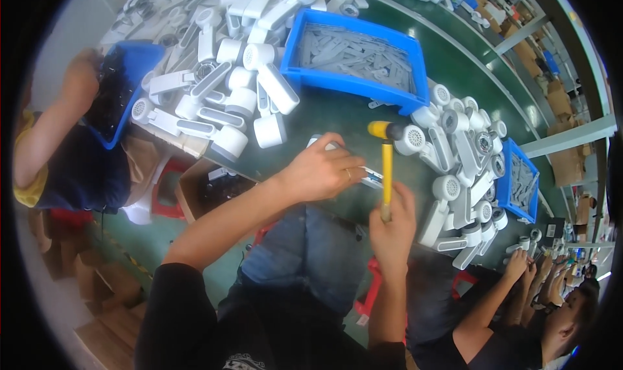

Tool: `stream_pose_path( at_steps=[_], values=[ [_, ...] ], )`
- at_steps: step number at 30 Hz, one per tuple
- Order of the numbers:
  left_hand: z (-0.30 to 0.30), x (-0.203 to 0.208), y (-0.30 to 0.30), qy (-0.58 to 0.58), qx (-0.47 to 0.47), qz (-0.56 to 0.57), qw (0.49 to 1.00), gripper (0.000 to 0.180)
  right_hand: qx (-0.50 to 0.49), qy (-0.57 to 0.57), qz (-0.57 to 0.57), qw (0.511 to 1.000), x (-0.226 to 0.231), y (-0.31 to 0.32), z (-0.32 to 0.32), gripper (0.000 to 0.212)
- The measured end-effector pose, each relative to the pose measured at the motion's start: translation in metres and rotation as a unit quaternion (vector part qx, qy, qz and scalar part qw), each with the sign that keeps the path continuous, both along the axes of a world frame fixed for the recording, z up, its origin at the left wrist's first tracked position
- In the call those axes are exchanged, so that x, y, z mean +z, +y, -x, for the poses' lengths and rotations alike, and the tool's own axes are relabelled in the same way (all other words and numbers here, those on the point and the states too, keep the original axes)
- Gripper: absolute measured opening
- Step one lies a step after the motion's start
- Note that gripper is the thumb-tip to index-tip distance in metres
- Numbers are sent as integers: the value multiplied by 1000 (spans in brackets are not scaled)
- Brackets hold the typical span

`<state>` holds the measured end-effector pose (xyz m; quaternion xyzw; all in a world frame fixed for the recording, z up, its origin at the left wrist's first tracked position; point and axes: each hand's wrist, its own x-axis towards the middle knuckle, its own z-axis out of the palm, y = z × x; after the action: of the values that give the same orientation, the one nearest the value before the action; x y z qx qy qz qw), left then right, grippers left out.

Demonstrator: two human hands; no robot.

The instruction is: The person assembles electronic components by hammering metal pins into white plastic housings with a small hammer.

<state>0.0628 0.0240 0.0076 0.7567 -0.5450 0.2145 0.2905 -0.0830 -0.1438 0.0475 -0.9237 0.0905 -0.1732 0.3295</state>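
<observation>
My left hand presses down over a white plastic housing on the green tabletop, fingers bent around it. Most of that housing is hidden under the hand; a slim open end shows past the fingers, with something bluish inside. My right hand grips the yellow handle of a small mallet. Its yellow-and-black head points up, above and to the right of my left hand, apart from the housing.
White devices with round grilled heads lie heaped at left and right. A blue bin of grey strips stands ahead; a smaller blue bin is at right. Co-workers' arms show at left and right.
</observation>
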Motion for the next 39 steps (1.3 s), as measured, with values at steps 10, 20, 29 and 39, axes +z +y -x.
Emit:
stream_pose_path(
  at_steps=[10, 20, 29, 39],
  values=[
    [0, -5, 1, 8, 18, -27, 999, 14, -26, 53, 257, 965, -8, 9, 7, 56],
    [-4, -5, -1, 28, 13, -2, 1000, 12, 36, 12, 80, 996, -9, -20, 6, 62],
    [-8, -1, 1, 29, 21, -7, 999, 10, 29, 78, -63, 995, -13, -25, -4, 63],
    [-33, 46, 3, 40, -12, 33, 999, 14, -106, 13, -404, 909, -36, -48, 9, 54]
  ],
)
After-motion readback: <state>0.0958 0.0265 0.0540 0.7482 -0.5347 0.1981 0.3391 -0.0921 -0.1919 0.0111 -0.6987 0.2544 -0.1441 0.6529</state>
